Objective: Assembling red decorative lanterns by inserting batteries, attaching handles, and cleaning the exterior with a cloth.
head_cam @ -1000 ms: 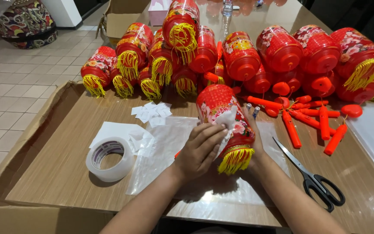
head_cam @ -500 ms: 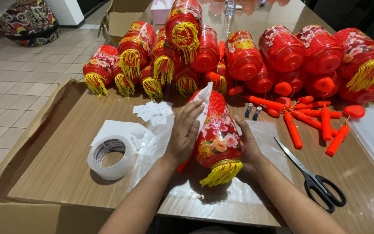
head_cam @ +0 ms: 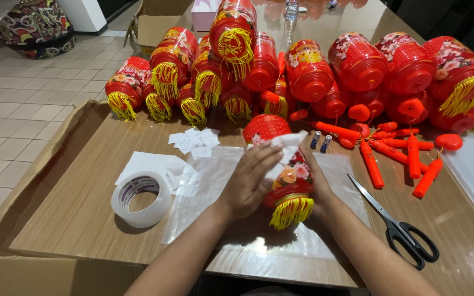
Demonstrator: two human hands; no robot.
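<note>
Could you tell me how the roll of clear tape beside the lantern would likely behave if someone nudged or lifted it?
The roll of clear tape lies flat on its side on the cardboard sheet, so a nudge would probably slide it rather than roll it. Set on edge, its round shape would likely roll. It looks like a hollow ring, so probably light and rigid to lift.
</note>
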